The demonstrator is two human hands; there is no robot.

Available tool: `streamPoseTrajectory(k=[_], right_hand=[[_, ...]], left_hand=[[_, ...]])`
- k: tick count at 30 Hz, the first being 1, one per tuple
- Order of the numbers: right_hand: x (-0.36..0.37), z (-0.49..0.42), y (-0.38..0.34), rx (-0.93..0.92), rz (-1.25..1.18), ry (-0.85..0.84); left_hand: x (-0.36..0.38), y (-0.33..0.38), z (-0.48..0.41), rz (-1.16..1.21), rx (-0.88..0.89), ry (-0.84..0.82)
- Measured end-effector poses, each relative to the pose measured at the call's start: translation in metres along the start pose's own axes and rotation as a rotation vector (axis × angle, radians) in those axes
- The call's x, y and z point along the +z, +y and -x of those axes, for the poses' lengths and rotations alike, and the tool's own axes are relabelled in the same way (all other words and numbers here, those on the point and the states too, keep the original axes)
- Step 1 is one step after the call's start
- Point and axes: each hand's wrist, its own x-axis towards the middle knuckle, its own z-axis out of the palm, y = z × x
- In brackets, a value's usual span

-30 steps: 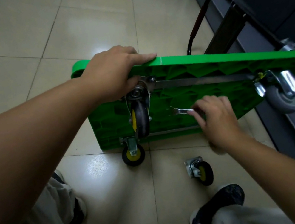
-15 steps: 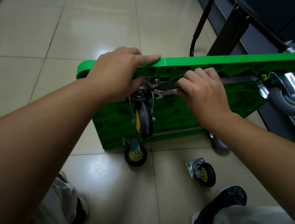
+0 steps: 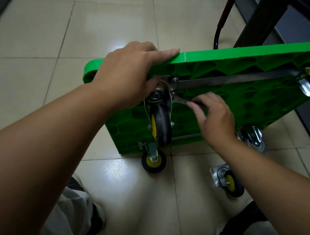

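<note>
Your left hand [image 3: 130,76] grips the top edge of the green cart [image 3: 242,56], which stands tipped on its side on the tiled floor [image 3: 92,24] — fingers over the rim, thumb tucked under by the wheel [image 3: 160,125] mount. Your right hand [image 3: 214,119] pinches the wrench [image 3: 180,100], whose head sits at a bolt just right of that wheel's plate. A loose wheel [image 3: 228,182] lies on the floor near your right foot — well apart from the cart.

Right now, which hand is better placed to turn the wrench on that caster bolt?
The right hand: it grips the wrench, whose head sits by the caster mount. The left hand is busy holding the green cart deck on edge.
</note>
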Motion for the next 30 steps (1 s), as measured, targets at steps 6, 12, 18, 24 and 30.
streamPoseTrajectory(k=[6, 12, 18, 24, 30], right_hand=[[0.035, 0.024, -0.032, 0.439, -0.520, -0.093], [0.048, 0.050, -0.062, 0.648, -0.825, -0.128], [-0.021, 0.054, -0.008, 0.338, -0.165, -0.554], [-0.095, 0.007, -0.016, -0.135, 0.406, -0.797], [-0.102, -0.030, -0.039, -0.200, 0.281, -0.482]], left_hand=[[0.001, -0.001, 0.000, -0.015, 0.002, -0.005], [-0.003, -0.001, -0.001, 0.001, 0.001, -0.040], [-0.004, 0.000, -0.002, 0.024, -0.027, -0.050], [-0.007, 0.003, -0.001, 0.011, -0.050, -0.074], [-0.013, 0.001, 0.000, 0.094, -0.044, -0.150]])
